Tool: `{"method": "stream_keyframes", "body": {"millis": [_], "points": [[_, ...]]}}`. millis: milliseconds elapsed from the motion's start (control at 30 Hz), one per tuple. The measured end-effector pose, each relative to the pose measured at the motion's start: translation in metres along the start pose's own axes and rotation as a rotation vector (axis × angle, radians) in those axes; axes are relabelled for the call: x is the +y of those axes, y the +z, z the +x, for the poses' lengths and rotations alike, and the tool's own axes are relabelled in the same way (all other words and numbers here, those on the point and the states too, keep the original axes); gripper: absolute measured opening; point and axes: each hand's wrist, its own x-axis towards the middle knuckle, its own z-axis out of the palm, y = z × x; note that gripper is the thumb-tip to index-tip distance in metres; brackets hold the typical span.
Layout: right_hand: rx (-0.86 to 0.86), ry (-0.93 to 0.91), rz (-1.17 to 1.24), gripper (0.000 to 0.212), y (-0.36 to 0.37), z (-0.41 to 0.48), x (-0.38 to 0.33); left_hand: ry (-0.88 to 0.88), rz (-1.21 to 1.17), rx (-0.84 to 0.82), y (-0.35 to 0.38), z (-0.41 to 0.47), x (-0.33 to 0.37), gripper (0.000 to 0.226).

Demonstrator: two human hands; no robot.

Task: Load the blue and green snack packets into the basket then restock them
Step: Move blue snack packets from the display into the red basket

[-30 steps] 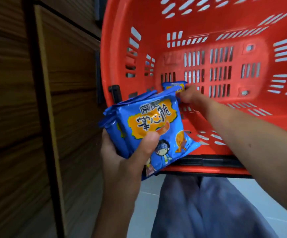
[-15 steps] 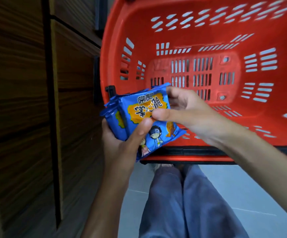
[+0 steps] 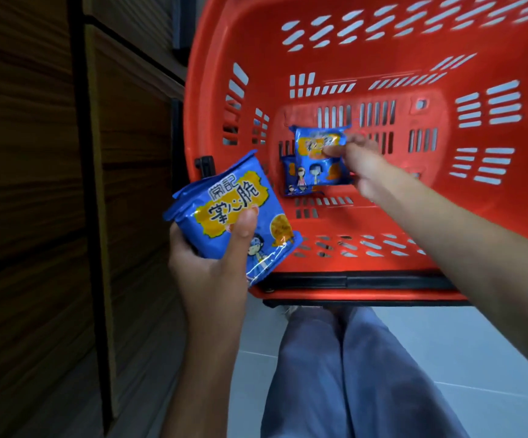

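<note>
The left hand [image 3: 215,273] grips a stack of blue snack packets [image 3: 234,213] near the red basket [image 3: 382,42]. The right hand [image 3: 359,159] pinches one blue packet [image 3: 316,139] inside it, over another packet [image 3: 300,181].

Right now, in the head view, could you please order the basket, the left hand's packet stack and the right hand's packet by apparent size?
1. basket
2. packet stack in the left hand; nearer the camera, so its lead is unsure
3. single packet pinched by the right hand

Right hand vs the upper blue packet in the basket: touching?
Touching. Head view: the right hand pinches the upper blue packet at its right edge, thumb across its front.
</note>
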Motion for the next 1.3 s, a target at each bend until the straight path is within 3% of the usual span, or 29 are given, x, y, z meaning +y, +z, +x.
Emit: {"method": "stream_keyframes", "body": {"millis": [167, 267, 400, 500, 600, 733, 833, 900, 1000, 1100, 1167, 1300], "points": [[0.051, 0.013, -0.247, 0.037, 0.027, 0.042, 0.044, 0.014, -0.063, 0.008, -0.001, 0.003, -0.002, 0.06], [0.21, -0.144, -0.635, 0.02, 0.031, 0.053, 0.057, 0.032, -0.057, -0.014, -0.002, 0.004, -0.003, 0.055], [0.187, -0.197, -1.03, 0.049, 0.021, 0.057, 0.06, 0.034, -0.029, -0.026, -0.003, 0.004, -0.002, 0.048], [0.111, -0.145, -1.148, 0.059, 0.019, 0.045, 0.057, 0.036, -0.009, -0.033, -0.004, 0.004, -0.001, 0.048], [0.024, -0.158, -0.908, 0.05, 0.024, 0.013, 0.041, 0.043, 0.038, -0.05, -0.003, 0.004, -0.001, 0.048], [-0.348, -0.101, -0.161, 0.031, 0.034, -0.072, 0.009, 0.063, 0.056, -0.03, 0.002, 0.003, 0.0, 0.051], [-0.601, -0.19, -0.06, 0.019, 0.025, -0.124, -0.002, 0.061, 0.07, -0.032, 0.007, 0.001, 0.001, 0.055], [-0.649, -0.233, -0.048, 0.016, 0.019, -0.136, -0.002, 0.037, 0.078, -0.048, 0.008, -0.001, 0.002, 0.054], [-0.578, -0.206, 0.005, 0.033, 0.01, -0.128, -0.004, -0.002, 0.057, -0.023, 0.007, -0.001, 0.003, 0.037], [-0.477, -0.134, 0.128, 0.02, -0.003, -0.094, -0.007, 0.025, 0.114, 0.02, 0.003, 0.003, 0.0, 0.007], [-0.304, -0.113, 0.135, 0.007, -0.011, -0.062, -0.006, 0.047, 0.145, 0.032, 0.0, 0.004, -0.004, 0.014], [0.023, -0.056, -0.036, 0.019, -0.006, 0.0, 0.016, 0.074, 0.127, 0.025, -0.001, 0.005, -0.008, 0.011]]}}
